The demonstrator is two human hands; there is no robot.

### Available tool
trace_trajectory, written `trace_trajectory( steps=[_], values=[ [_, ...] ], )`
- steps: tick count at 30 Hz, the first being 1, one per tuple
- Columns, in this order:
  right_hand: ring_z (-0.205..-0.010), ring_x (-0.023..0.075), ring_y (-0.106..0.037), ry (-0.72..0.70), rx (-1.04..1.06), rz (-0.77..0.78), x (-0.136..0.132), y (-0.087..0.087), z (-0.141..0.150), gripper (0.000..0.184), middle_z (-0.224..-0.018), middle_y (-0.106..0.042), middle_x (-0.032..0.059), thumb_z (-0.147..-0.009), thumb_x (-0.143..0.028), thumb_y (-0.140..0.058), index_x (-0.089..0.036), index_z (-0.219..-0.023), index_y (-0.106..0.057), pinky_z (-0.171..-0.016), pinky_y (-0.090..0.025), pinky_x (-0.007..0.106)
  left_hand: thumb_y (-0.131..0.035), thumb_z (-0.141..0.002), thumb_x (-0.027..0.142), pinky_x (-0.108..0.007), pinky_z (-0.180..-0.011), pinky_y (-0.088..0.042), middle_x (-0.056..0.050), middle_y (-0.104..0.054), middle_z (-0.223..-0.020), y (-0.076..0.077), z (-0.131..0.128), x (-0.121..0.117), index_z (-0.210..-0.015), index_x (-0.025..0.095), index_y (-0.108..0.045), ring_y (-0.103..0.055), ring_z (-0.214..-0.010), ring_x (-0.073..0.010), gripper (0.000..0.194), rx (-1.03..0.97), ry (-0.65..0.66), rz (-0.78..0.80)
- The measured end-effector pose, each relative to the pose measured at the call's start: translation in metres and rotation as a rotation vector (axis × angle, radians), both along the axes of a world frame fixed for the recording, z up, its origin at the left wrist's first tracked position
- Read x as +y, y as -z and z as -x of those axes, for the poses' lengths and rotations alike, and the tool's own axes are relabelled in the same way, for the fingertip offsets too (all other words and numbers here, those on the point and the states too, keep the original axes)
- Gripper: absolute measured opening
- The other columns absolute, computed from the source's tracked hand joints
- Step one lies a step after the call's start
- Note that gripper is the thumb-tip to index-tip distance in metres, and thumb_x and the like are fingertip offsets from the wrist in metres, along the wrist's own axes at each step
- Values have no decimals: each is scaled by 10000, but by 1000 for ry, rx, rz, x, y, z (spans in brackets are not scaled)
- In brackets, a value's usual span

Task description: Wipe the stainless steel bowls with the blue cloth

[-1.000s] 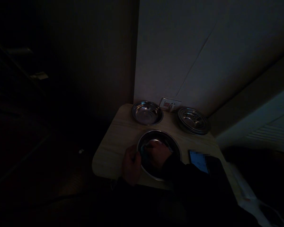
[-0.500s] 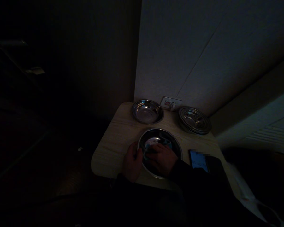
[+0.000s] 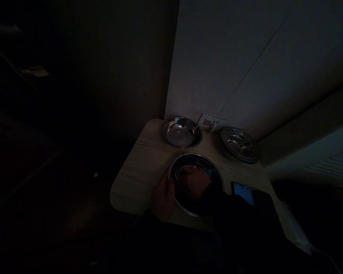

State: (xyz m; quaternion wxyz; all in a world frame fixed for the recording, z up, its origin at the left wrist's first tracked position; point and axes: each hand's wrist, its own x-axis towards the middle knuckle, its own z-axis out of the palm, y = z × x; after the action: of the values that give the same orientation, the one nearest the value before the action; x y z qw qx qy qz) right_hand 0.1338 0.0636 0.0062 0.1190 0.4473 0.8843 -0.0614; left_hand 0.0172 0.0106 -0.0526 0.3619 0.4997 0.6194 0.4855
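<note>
Bowl (image 3: 193,154) sits on table (image 3: 131,182). Left hand (image 3: 162,198) touches its left rim; right hand (image 3: 194,182) works inside, beside teal cloth (image 3: 208,173). Fingers curled, grip on either side can't tell. Shifting cloth likely calls for a steady bowl.

The right hand's fingertips (image 3: 183,176) are lost in shadow inside the metal bowl (image 3: 218,176), and the cloth (image 3: 208,173) beneath is too dim to make out fully. The left hand (image 3: 163,198) hides part of the rim. Writing on the phone (image 3: 244,193) is unreadable. Darkness swallows both sleeves (image 3: 217,199) and the floor (image 3: 82,217); the wall (image 3: 217,57) runs past the top edge.
</note>
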Motion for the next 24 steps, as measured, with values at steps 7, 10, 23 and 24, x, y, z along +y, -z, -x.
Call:
trace_trajectory(
  steps=[7,10,23,24],
  values=[
    [-986,235,-468,34,-7,-23,-6,2,0,265,-1055,-554,75,-876,-264,-366,-224,-974,-609,-798,-349,394,-373,-851,259,-295,-938,-416,-76,-570,-1217,1,0,-1,-1244,161,-480,-527,-1114,-186,419,-17,1,5],
    [-969,234,-475,-34,6,-5,-7,3,-1,243,-1049,-558,77,-861,-251,-389,-217,-953,-611,-783,-350,388,-374,-850,262,-278,-932,-420,-73,-575,-1211,0,-1,-2,-1243,161,-482,-534,-1105,-180,420,-24,-7,21],
    [-964,235,-480,-17,35,-19,-10,1,-3,240,-1027,-571,68,-851,-240,-392,-209,-934,-616,-791,-331,391,-364,-856,267,-298,-924,-431,-75,-586,-1195,3,-1,-3,-1245,162,-476,-542,-1096,-183,418,21,-1,9],
    [-955,233,-482,-22,33,-16,-10,1,-3,242,-1022,-571,74,-850,-241,-393,-201,-927,-619,-790,-330,388,-363,-857,269,-299,-922,-433,-76,-588,-1192,3,-1,-3,-1244,161,-478,-544,-1093,-184,418,26,-4,16]
  ],
)
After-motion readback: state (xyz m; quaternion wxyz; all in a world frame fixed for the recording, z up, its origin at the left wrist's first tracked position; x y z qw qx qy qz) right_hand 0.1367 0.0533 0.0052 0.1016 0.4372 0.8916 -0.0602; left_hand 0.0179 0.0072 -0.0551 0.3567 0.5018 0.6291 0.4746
